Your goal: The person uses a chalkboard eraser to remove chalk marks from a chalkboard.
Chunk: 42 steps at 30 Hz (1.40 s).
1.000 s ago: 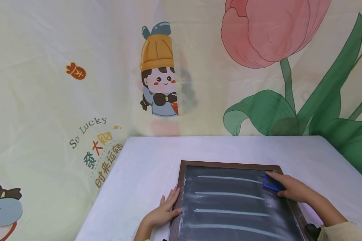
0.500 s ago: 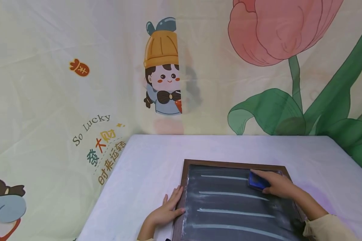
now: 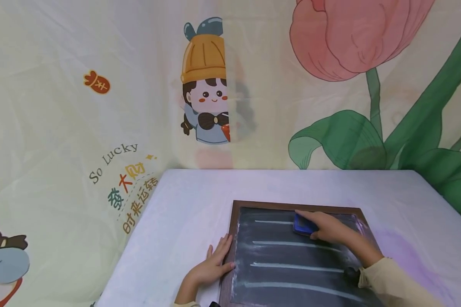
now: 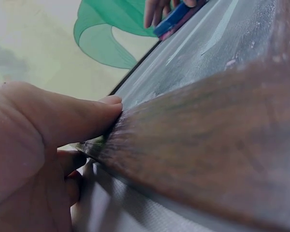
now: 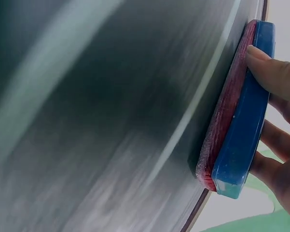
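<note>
"What's that right hand (image 3: 328, 227) gripping?"

"A blue rectangular eraser with red felt (image 3: 302, 226), on the black, brown-framed chalkboard (image 3: 280, 256) below the hand."

"And the left hand (image 3: 210, 267)?"

"Fingers outstretched, touching the frame beside it."

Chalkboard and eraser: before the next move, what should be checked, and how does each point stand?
1. Eraser held: ok, the right grip has thumb and fingers on its blue body.
2. Pad facing the chalkboard: ok, its red side is toward the surface.
3. Chalkboard braced: ok, the left grip has its thumb on the left side of the frame.
4. Top chalk line wiped: not ok, a stretch shows left of the eraser.
5. Three lower chalk lines wiped: not ok, all are visible.
6. Wiping pressure: cannot tell.
</note>
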{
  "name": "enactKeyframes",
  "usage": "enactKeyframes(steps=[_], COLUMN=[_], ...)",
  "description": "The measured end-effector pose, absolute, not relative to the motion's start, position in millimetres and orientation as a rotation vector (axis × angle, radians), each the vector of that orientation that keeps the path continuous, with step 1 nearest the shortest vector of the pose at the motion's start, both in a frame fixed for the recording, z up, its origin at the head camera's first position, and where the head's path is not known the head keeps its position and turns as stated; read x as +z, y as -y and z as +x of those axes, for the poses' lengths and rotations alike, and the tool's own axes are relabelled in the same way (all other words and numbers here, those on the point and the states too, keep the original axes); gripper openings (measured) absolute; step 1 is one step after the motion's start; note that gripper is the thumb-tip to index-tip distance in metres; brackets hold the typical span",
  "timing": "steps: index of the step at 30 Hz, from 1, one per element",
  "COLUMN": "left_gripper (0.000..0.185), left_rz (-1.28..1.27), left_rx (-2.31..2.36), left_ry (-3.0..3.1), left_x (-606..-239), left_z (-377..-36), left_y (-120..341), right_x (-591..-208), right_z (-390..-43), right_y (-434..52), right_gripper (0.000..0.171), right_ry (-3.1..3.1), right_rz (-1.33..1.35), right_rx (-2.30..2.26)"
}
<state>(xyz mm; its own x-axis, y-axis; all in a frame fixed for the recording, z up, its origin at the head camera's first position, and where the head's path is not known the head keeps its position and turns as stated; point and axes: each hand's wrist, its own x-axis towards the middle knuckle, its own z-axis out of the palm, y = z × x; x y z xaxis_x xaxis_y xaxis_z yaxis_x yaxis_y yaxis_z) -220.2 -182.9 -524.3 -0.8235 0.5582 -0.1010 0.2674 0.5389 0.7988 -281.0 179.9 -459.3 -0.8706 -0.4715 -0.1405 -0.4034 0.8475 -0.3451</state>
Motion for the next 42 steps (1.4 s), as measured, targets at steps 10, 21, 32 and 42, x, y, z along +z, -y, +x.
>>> enactKeyframes(steps=[10, 21, 32, 42], left_gripper=[0.077, 0.076, 0.076, 0.076], left_rz=[0.686, 0.679, 0.677, 0.694], left_rx=[1.179, 1.179, 1.172, 1.170], left_ry=[-2.435, -2.451, -2.441, -2.451], left_x=[-523, -519, -520, -520], left_z=[-221, -221, -218, -219], left_y=[182, 182, 180, 179], right_x=[-459, -455, -463, -464], right_z=[-289, -298, -305, -307], right_y=[-145, -107, -64, -40], right_gripper=[0.074, 0.073, 0.068, 0.063], right_ry=[-2.792, -2.767, -2.752, -2.754], right_rz=[-0.772, -0.831, -0.896, -0.997], right_rx=[-0.451, -0.423, -0.415, -0.432])
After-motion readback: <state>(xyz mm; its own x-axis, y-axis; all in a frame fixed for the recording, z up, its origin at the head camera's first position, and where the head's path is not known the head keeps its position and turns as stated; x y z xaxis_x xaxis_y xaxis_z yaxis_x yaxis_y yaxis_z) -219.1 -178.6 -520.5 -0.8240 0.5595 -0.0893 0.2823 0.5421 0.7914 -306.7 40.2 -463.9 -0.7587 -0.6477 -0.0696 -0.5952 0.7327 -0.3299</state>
